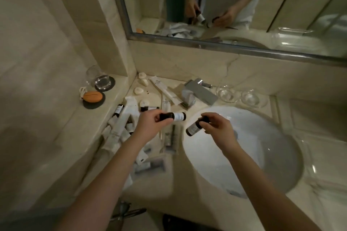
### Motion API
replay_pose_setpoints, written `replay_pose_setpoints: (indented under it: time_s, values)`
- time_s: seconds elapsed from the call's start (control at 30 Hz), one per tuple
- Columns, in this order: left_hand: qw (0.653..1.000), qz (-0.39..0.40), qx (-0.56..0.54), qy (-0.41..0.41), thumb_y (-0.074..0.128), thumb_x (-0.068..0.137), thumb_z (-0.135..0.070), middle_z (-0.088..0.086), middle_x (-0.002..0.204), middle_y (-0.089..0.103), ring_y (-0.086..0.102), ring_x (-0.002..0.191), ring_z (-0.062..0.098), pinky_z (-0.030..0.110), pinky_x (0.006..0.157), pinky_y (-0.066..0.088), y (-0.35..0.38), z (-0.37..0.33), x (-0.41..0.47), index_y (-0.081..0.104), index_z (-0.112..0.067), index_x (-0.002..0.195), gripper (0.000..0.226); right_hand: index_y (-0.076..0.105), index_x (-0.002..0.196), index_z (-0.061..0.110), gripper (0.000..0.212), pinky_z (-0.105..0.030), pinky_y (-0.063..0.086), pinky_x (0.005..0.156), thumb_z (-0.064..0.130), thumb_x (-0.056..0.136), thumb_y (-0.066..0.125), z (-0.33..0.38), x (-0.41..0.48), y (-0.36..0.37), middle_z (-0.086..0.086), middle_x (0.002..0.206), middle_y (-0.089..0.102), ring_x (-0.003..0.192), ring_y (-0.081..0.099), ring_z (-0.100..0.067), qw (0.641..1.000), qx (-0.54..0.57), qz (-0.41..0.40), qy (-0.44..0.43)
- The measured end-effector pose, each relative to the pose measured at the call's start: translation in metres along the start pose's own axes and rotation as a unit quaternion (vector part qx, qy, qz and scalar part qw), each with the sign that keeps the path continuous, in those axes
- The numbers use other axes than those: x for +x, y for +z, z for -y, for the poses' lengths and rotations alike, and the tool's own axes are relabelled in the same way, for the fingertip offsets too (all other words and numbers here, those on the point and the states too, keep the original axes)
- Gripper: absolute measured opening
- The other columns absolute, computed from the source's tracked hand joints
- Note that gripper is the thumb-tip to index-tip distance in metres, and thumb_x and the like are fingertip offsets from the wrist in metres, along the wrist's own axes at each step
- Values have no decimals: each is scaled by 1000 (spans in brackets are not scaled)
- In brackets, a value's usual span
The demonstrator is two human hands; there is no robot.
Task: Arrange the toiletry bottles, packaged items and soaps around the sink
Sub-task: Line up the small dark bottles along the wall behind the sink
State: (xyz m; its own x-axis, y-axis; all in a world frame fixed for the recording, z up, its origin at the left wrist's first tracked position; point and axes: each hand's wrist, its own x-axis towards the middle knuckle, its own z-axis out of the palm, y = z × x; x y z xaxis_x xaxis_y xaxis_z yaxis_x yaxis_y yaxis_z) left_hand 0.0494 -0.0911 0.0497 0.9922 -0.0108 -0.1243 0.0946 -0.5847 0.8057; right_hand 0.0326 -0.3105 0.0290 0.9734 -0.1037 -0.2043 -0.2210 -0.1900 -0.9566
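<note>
- At the centre of the frame, the left hand [153, 121] grips a small dark bottle with a pale label, the left bottle [178, 116], with the fingers curled round its cap end.
- The left bottle lies nearly level in the air. Its cap points to the left of the frame, inside the grip, and its base points right toward the sink [234, 165]. It hangs just left of the basin's rim.
- Just right of centre, the right hand [218, 127] pinches the cap of a matching right bottle [193, 128] between fingertips and thumb.
- The right bottle slants, cap up and to the right in the fingers, base down and to the left, over the left edge of the basin. The two bottles are near each other but apart.
- Left of the hands, a heap of packets [120, 129] and other bottles [118, 109] lie jumbled on the counter [309, 118]. Small white soaps [139, 91] sit toward its upper-left corner.
- Behind the sink are a tap [199, 90] and two glass dishes [225, 93].
- Judgement: neither bottle is upright, and each is held by its cap with the base free. Each would need turning base-down before it can stand.
- The left hand is nearer the cluttered side. The right hand is nearer the basin and the counter beyond it at the right of the frame.
</note>
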Motion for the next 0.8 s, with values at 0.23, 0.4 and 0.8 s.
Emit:
replay_pose_setpoints:
  time_s: [0.23, 0.4, 0.8]
  values:
    - [996, 40, -68, 46, 67, 83, -17, 0, 77, 63, 55, 70, 12, 13, 63, 42, 65, -50, -2, 69, -8, 97, 17, 63, 86, 19, 18, -22, 52, 71, 3, 81, 68, -13, -34, -80, -2, 89, 64, 79, 60, -11, 992, 48, -115, 14]
    - [990, 90, -56, 96, 67, 82, -15, -8, 75, 59, 52, 63, -2, 6, 60, 39, 117, -88, 2, 69, -14, 95, 13, 62, 82, 22, 22, -20, 46, 69, 1, 81, 67, -21, -52, -146, 2, 85, 64, 76, 60, -7, 983, 62, -173, 12]
    - [958, 208, 98, 173, 64, 82, -12, 3, 103, 66, 59, 91, 17, 20, 78, 38, 247, -200, 52, 67, -13, 112, 31, 63, 85, 20, 25, -22, 45, 70, -2, 76, 69, -49, -11, -301, -2, 85, 64, 80, 60, -17, 969, 28, -244, 26]
